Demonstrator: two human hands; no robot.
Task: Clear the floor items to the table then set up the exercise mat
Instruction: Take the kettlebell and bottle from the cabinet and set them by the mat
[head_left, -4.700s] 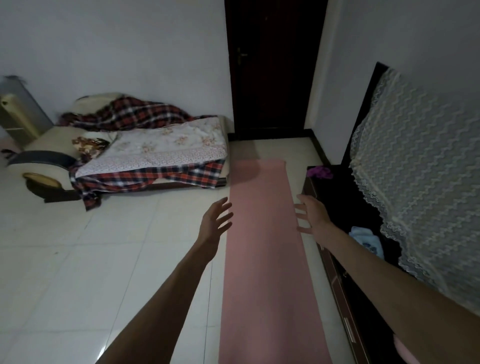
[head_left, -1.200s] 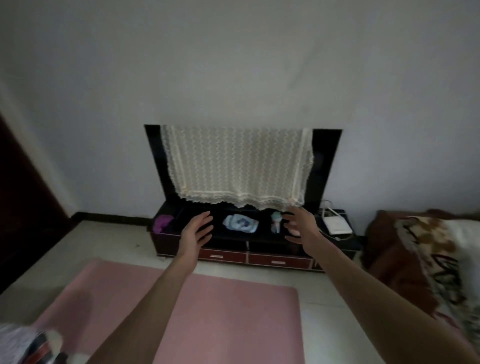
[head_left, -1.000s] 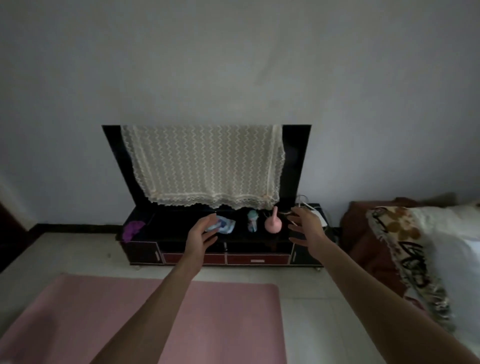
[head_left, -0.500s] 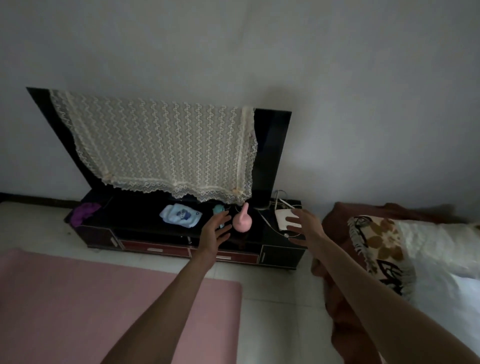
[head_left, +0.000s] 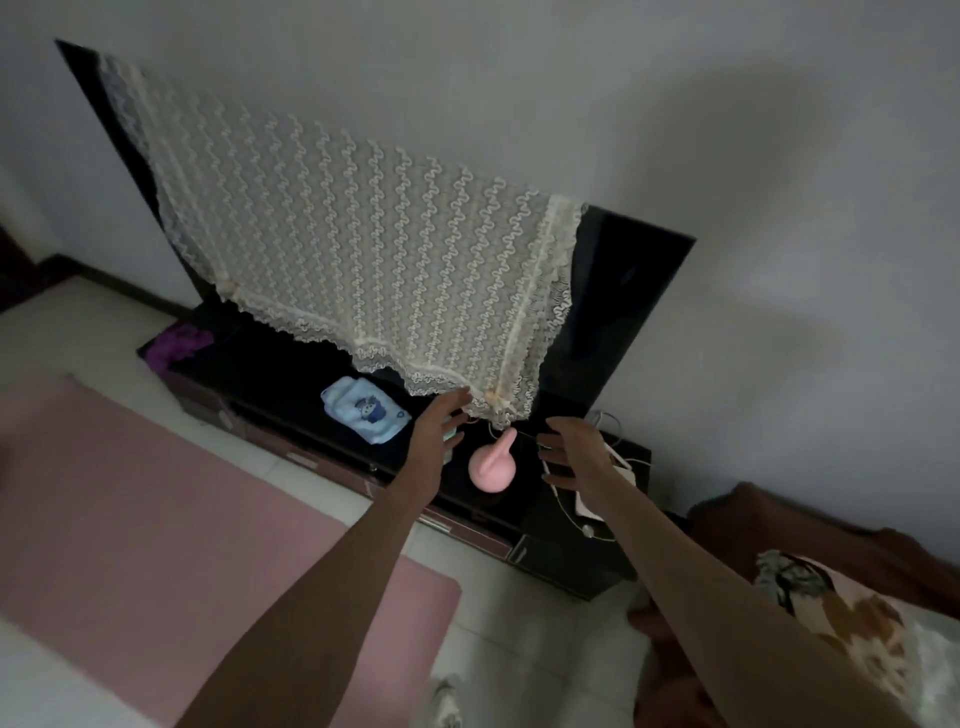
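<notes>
A pink exercise mat (head_left: 156, 519) lies flat on the tiled floor at the left. A low black table (head_left: 291, 384) stands against the wall. On it rest a pink kettlebell (head_left: 491, 467), a light blue towel (head_left: 363, 410) and a purple cloth (head_left: 176, 345). My left hand (head_left: 439, 428) hovers just left of the kettlebell with fingers spread. My right hand (head_left: 569, 454) hovers just right of it, also spread. Neither hand touches the kettlebell.
A screen (head_left: 623, 291) draped with a cream lace cloth (head_left: 363, 260) leans over the table. A white device with cables (head_left: 597, 499) lies at the table's right end. A brown sofa with a patterned blanket (head_left: 841, 613) fills the lower right.
The view swung from the mat near the door round to the black table and tilted. Both hands came closer to the pink kettlebell, one on each side.
</notes>
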